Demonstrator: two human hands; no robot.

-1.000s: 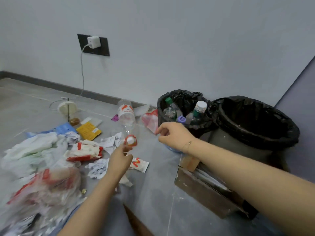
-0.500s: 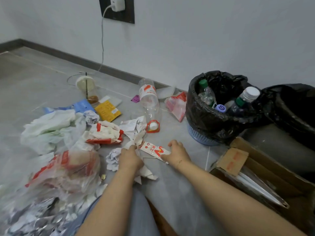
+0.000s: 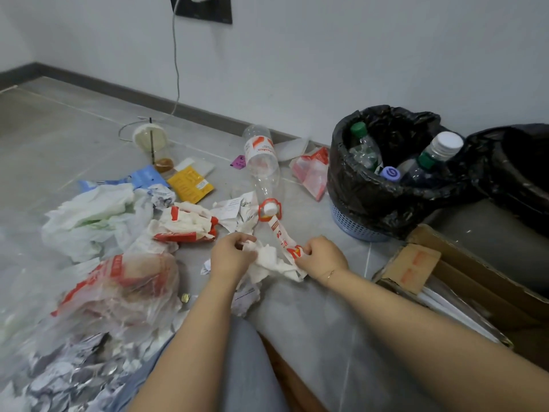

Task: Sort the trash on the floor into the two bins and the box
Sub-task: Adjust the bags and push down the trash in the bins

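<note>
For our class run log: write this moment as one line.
left hand: grips crumpled tissue | right hand: pinches red-and-white wrapper | clear bottle: on floor

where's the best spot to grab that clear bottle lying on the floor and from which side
Probably the narrow neck just behind the white cap, coming from above. The clear bottle lies on its side with its cap end towards the person, nearest the right hand; the neck looks slim enough to wrap fingers round.
</note>
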